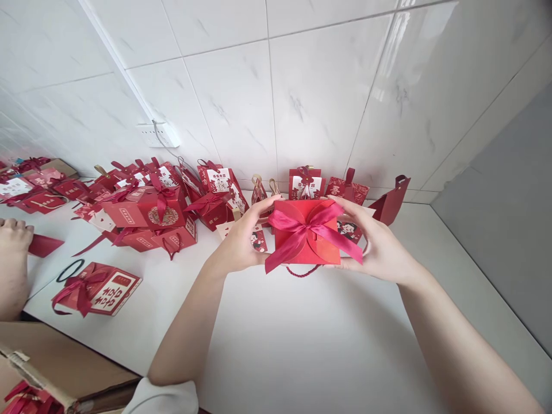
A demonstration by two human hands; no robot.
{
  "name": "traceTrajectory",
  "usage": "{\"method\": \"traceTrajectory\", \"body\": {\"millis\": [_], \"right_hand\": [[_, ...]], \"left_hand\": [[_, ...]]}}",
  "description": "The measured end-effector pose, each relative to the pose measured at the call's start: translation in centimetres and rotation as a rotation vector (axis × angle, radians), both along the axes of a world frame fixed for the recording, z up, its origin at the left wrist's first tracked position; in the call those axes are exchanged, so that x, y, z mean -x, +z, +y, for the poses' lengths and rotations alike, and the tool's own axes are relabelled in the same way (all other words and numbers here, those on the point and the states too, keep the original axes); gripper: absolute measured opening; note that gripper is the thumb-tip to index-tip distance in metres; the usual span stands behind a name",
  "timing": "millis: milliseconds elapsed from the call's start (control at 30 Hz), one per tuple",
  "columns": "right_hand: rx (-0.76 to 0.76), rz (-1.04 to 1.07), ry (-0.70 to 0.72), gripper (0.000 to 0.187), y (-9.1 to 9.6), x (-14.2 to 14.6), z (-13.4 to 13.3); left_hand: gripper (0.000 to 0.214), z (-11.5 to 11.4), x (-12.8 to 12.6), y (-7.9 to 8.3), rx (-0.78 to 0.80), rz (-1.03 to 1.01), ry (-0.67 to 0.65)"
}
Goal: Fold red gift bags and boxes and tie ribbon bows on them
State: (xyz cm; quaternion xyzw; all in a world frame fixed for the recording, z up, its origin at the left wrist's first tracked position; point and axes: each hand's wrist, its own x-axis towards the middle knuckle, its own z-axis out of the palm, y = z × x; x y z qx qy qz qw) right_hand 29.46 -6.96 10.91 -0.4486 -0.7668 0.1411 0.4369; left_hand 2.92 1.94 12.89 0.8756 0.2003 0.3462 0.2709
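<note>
Between my two hands is a red gift box [287, 253], its top facing me, with curved petal flaps and a dark pink ribbon bow [308, 227]. My left hand [248, 236] grips its left side, thumb low and fingers at the far edge. The right side is gripped by my right hand [379, 244] in the same way. A twisted red cord handle [304, 272] hangs from the near lower edge. The box's underside is hidden, so I cannot tell whether it touches the table [302, 345].
Several red gift boxes [142, 207] and small bags [219, 181] line the tiled wall. A ribboned box [101, 290] lies left beside a black ring [70, 270]. Another person's hand [15, 253] is at far left near a red piece [45, 245]. A cardboard carton [64, 356] stands lower left.
</note>
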Motion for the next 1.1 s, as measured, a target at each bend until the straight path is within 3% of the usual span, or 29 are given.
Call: {"method": "traceTrajectory", "body": {"millis": [833,1100], "right_hand": [[0.004,-0.073,-0.034,0.081,0.4,0.6,0.4],[-0.015,-0.060,0.011,0.085,0.8,0.4,0.3]], "left_hand": [[0.079,0.9,-0.9,-1.0,-0.161,-0.096,-0.047],[0.089,-0.1,-0.3,0.3,-0.060,0.021,-0.078]]}}
